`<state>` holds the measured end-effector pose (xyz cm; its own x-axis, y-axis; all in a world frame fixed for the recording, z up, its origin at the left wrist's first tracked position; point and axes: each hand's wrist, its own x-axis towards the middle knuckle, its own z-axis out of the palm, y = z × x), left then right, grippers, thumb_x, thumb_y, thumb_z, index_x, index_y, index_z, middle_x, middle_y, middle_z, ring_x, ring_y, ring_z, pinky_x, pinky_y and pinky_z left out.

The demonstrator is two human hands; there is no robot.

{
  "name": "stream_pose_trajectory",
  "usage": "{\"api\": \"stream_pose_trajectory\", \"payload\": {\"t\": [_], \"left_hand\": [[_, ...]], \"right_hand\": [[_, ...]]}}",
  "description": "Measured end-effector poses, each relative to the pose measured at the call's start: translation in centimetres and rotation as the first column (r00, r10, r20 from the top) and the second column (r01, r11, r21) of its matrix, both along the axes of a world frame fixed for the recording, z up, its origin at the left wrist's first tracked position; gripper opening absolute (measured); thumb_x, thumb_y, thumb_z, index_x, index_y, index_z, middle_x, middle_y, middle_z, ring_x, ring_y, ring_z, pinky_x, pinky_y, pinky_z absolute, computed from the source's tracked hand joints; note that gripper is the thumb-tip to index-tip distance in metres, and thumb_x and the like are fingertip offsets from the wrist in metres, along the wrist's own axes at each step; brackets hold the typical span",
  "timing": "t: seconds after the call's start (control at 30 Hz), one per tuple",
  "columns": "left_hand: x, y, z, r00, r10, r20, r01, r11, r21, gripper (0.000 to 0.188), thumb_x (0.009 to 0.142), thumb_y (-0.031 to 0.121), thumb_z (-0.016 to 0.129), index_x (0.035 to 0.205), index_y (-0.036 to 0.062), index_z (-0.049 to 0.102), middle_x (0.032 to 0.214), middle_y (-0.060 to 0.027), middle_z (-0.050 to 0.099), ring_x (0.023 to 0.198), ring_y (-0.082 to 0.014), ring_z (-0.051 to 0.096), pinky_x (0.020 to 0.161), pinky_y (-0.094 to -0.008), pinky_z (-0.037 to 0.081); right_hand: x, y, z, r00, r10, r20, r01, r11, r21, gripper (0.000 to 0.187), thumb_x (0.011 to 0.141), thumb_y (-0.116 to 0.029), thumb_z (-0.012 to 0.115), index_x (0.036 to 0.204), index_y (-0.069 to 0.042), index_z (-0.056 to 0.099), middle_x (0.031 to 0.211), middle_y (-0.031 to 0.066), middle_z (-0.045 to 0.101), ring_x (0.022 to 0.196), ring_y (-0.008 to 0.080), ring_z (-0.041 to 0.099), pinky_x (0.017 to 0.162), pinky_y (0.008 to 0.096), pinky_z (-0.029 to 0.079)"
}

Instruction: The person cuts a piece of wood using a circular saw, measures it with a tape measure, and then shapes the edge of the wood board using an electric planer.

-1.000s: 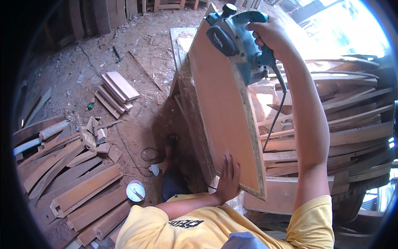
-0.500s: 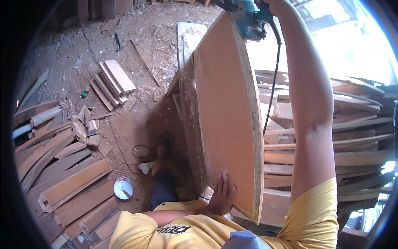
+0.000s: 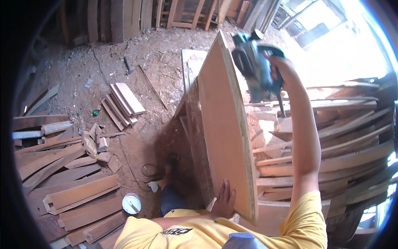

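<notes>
A flat reddish-brown wooden panel (image 3: 226, 124) stands on its long edge, tilted, with a paler rough edge (image 3: 241, 112) facing up and right. My left hand (image 3: 224, 202) lies on the panel's face at its near end, fingers stretched out against the wood. Out to the right, my right hand (image 3: 281, 68) is closed round the rear handle of a teal electric hand planer (image 3: 258, 70). The planer hangs beside the far part of the panel, apart from its edge and slightly blurred. A dark cord (image 3: 282, 107) drops from it.
Under the panel is a dusty wooden bench (image 3: 195, 120). Curved timber pieces (image 3: 331, 162) are piled on the right. Stacked boards (image 3: 123, 103), offcuts (image 3: 93, 143), beams (image 3: 83, 193) and a white bucket (image 3: 131, 203) lie left. Planks (image 3: 117, 20) lean at the back.
The planer has come off the panel's far upper edge and moved back toward me and to the right in my right hand. My left hand stays on the panel. The view has tilted up.
</notes>
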<state>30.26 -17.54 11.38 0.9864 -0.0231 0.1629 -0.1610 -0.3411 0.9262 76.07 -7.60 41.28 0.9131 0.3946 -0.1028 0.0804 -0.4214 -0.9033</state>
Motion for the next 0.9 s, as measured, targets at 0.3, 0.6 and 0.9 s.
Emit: {"api": "stream_pose_trajectory", "payload": {"t": [0.3, 0.6, 0.9], "left_hand": [[2.8, 1.0, 2.6, 0.986, 0.164, 0.038, -0.168, 0.97, 0.175, 0.123, 0.074, 0.012, 0.081, 0.16, -0.0062, -0.005, 0.165, -0.04, -0.003, 0.151, -0.061, 0.011, 0.1, -0.0566, 0.053], [2.0, 1.0, 3.0, 0.959, 0.17, 0.226, -0.205, 0.969, 0.141, 0.129, 0.074, 0.016, 0.084, 0.161, -0.004, -0.009, 0.164, -0.0411, -0.003, 0.151, -0.0623, 0.008, 0.111, -0.0577, 0.045], [2.3, 0.1, 3.3, 0.975, 0.201, 0.097, -0.22, 0.942, 0.253, 0.135, 0.073, 0.026, 0.091, 0.161, -0.0032, -0.006, 0.165, -0.0379, 0.001, 0.153, -0.0568, 0.009, 0.114, -0.0579, 0.042]], "right_hand": [[-34.4, -22.9, 7.0, 0.93, -0.364, -0.051, 0.351, 0.921, -0.172, 0.029, 0.09, -0.025, 0.081, 0.096, 0.0, 0.066, 0.061, -0.0038, 0.049, 0.046, 0.005, 0.043, 0.043, 0.0225, 0.033], [-51.0, -29.0, 8.0, 0.83, -0.557, -0.026, 0.551, 0.827, -0.115, 0.026, 0.088, -0.019, 0.078, 0.099, 0.001, 0.065, 0.065, -0.002, 0.055, 0.047, 0.0039, 0.046, 0.043, 0.0219, 0.034], [-50.2, -26.4, 4.8, 0.924, -0.359, 0.128, 0.381, 0.882, -0.278, 0.048, 0.083, -0.006, 0.081, 0.128, -0.004, 0.064, 0.097, 0.0066, 0.07, 0.097, 0.0143, 0.065, 0.088, 0.0285, 0.05]]}}
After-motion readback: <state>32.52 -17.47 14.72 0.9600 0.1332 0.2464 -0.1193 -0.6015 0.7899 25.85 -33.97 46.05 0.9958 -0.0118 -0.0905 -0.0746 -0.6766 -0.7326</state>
